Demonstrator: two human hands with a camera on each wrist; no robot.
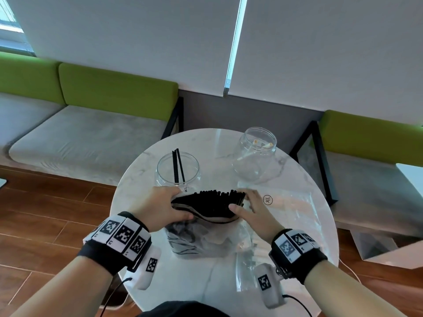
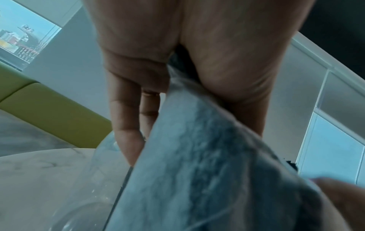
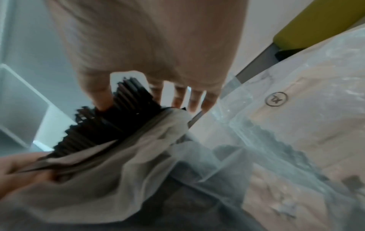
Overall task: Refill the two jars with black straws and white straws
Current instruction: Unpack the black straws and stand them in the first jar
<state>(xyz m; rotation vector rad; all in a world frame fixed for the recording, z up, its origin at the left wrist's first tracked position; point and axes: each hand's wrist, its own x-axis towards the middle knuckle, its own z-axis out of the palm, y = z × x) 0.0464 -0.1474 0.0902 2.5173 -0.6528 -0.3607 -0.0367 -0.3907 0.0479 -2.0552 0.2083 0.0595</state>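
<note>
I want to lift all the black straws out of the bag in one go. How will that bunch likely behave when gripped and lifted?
The black straws are many thin, loose rods with uneven ends, so the bunch will probably splay or shed a few unless squeezed. They look light. The bag is limp, crumpled film, so it will likely sag or cling instead of bracing them; the left hand pinching its rim helps.

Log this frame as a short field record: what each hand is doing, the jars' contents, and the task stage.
left hand: grips the left edge of the clear plastic bag of black straws
right hand: thumb and fingers reaching around the straw tops
left clear glass jar: two black straws
right clear glass jar: a few white straws
second clear bag marked XL: flat on round marble table
stage: refill not yet begun
</note>
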